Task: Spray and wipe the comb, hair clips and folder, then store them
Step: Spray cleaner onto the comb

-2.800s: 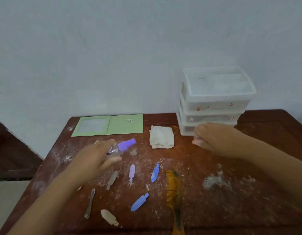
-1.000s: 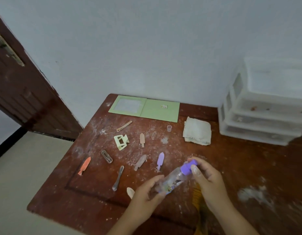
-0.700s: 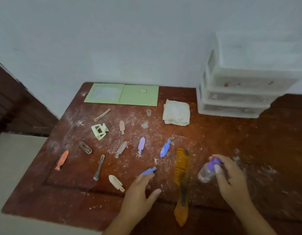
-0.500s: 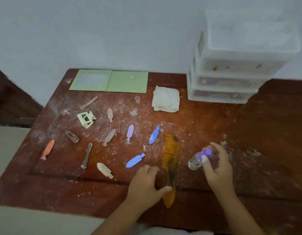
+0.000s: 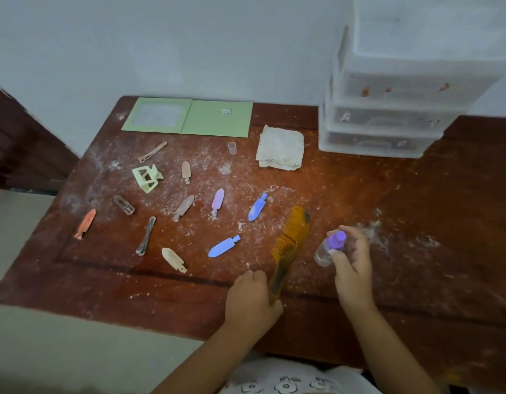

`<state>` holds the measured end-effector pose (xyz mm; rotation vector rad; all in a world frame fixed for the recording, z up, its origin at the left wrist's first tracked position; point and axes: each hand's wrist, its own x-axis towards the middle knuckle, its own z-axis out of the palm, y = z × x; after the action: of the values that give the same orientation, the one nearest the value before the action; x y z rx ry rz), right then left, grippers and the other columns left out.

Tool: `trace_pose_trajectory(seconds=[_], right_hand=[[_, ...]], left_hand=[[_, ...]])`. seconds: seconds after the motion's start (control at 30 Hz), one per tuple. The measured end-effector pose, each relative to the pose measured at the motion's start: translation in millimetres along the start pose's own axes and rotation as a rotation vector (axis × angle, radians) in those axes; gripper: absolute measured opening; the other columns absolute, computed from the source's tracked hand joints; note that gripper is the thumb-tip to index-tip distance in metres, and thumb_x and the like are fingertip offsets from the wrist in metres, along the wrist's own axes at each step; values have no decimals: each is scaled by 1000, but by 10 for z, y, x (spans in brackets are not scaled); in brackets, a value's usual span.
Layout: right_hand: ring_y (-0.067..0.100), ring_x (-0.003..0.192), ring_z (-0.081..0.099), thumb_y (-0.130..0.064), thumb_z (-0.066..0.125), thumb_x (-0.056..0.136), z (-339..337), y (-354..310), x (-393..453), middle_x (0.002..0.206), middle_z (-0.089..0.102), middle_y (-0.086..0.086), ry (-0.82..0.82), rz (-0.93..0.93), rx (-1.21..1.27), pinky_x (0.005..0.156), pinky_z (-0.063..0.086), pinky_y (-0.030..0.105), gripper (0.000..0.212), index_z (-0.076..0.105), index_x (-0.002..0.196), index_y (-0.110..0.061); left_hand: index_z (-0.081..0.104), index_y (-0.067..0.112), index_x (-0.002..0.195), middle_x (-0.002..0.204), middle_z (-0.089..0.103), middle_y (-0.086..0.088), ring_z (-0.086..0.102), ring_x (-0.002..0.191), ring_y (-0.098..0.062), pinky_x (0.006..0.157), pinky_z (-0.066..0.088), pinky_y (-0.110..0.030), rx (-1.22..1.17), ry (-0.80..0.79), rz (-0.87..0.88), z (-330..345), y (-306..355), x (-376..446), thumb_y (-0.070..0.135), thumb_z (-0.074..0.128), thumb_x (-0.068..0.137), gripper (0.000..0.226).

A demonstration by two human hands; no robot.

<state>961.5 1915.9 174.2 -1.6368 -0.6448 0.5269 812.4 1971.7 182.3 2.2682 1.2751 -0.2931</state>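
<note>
Fingers (image 5: 250, 280) of left hand (image 5: 251, 301) curled round handle of orange plastic comb (image 5: 288, 245), toothed end raised over dusty reddish wooden table (image 5: 416, 223). Right hand (image 5: 352, 261) gripping small clear spray bottle with purple cap (image 5: 329, 248), just beside comb. Blue, lilac, beige and orange hair clips (image 5: 224, 246) scattered left of comb. Green folder (image 5: 189, 117) flat at far edge. Folded white cloth (image 5: 280, 147) near stacked translucent drawers (image 5: 388, 120).
</note>
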Motion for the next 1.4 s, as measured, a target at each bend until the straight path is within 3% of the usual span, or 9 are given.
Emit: trace_pose_trajectory(seconds=[0.2,0.33,0.47,0.63,0.73,0.87,1.1,1.27,1.4], right_hand=[[-10,88,49,-46,44,71,56,30,11,96,46,-7,-45,-110,-132,76,33,-3,48,44,107,-13],[0,83,48,-38,51,75,92,61,31,90,50,-5,-23,-170,-229,72,35,0,40,51,104,-10],[-5,92,50,-43,42,77,144,50,32,101,52,-12,-70,-124,-153,70,39,0,68,35,130,-1],[-1,71,52,-25,42,73,321,-85,1,96,48,0,2,-50,-129,63,39,5,73,21,138,1],[9,68,51,-22,49,76,415,-184,38,110,46,10,-35,-16,-185,61,37,7,73,19,141,-7],[12,109,41,-10,68,79,534,-241,9,120,38,-5,-154,-51,-348,89,31,24,68,32,137,-13],[24,95,52,8,65,76,751,-133,-284,115,55,21,-23,-112,-445,79,41,34,51,48,124,1],[35,78,60,2,62,80,799,-84,-319,108,59,21,5,-92,-543,68,44,37,61,36,129,-25],[27,97,56,-4,51,88,827,-168,-295,124,50,10,-235,-43,-581,77,43,31,64,18,136,-33]], left_hand=[[56,9,99,103,54,-10,53,99,-26,78,38,-31,-152,124,34,-57,-122,20,19,48,89,17],[50,19,81,80,59,-6,58,76,-19,71,41,-32,-369,105,40,-152,-232,7,15,50,90,9],[49,22,74,62,54,-1,46,38,1,44,38,-16,-797,-51,-95,-291,-267,-2,5,51,88,22],[54,12,84,64,61,2,54,42,1,39,38,-12,-1329,-140,-359,-473,-320,-34,2,51,88,11],[54,12,84,66,64,1,59,45,0,41,43,-12,-1385,-175,-363,-567,-398,-36,3,52,88,10],[53,12,79,59,64,3,58,43,-1,41,46,-13,-1403,-162,-326,-634,-537,2,2,49,90,16],[50,10,78,70,60,-4,57,42,0,41,45,-13,-1322,-132,-268,-522,-770,14,1,47,91,16],[50,8,77,64,60,-5,55,39,-2,38,43,-14,-1316,-155,-237,-518,-857,-21,-3,47,90,17],[49,8,77,62,59,-4,50,36,-2,35,39,-15,-1247,-134,-165,-574,-946,-35,-5,44,90,19]])
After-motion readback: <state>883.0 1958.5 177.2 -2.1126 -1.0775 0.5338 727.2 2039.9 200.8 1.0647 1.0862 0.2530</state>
